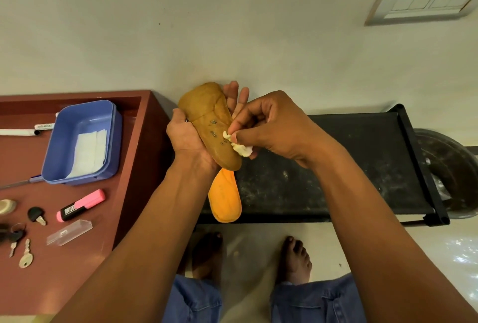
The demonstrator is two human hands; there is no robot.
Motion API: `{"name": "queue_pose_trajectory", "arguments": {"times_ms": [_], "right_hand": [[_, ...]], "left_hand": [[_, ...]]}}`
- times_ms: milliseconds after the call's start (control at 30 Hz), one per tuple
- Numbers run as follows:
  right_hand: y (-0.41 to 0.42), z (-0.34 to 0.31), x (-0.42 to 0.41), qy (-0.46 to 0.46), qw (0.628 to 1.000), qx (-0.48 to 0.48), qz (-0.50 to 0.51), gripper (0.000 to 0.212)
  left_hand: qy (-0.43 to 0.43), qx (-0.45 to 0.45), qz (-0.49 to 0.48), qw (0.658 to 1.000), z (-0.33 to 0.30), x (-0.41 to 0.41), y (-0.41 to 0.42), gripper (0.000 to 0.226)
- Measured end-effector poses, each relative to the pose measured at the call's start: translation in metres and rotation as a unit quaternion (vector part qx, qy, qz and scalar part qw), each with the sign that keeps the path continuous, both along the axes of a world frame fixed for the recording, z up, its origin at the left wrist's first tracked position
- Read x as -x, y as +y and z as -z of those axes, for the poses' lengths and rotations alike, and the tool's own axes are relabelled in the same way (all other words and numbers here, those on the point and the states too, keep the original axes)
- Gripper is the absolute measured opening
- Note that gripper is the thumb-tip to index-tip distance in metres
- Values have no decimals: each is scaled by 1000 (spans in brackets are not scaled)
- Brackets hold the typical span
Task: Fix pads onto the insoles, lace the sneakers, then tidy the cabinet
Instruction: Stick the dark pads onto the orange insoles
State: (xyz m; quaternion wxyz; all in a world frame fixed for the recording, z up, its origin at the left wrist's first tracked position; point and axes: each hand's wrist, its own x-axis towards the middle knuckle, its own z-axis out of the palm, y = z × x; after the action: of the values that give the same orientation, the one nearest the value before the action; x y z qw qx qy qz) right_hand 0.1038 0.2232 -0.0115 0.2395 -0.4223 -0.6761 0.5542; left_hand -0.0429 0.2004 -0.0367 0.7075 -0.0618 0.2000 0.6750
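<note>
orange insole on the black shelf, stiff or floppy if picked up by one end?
Probably floppy: the orange insole looks thin and flat, with soft rounded edges. Likely light, since it overhangs the black shelf's front edge without tipping off. Its matte surface suggests it won't slip in a pinch; material can't be confirmed.

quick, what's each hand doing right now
Left hand: grips the brown insole.
Right hand: pinches a white pad against the insole.
</note>
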Motion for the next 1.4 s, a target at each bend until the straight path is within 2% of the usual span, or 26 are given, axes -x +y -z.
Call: {"name": "queue_pose_trajectory", "arguments": {"times_ms": [167,300,533,633,767,867,1000,1200,1267,1400], "right_hand": [[-6,7,14,-14,993,-71,97,6],[-6,10,19,-25,989,-93,111,8],[-1,13,16,-31,978,-117,168,10],[0,12,15,-36,985,-98,137,10],[2,6,8,-39,996,-54,67,21],[0,4,7,-60,996,-51,45,17],[-5,9,14,-64,988,-94,104,12],[2,13,11,-40,961,-161,223,12],[4,10,6,-41,967,-138,211,12],[3,0,3,-100,984,-74,131,13]], "left_hand": [[46,3,13,999,-5,-4,-3,82],[93,20,6,995,-10,-7,-4,89],[195,36,-8,980,-4,-30,-6,81],[226,33,-22,973,-5,-31,-6,74],[254,49,-23,966,-2,-26,-5,66],[281,75,-4,957,-3,-24,-5,71],[290,87,14,953,-3,-27,-7,76],[302,57,81,948,-2,-49,-15,67],[287,53,79,953,-1,-48,-15,67],[258,57,59,963,1,-32,-10,74]]}}
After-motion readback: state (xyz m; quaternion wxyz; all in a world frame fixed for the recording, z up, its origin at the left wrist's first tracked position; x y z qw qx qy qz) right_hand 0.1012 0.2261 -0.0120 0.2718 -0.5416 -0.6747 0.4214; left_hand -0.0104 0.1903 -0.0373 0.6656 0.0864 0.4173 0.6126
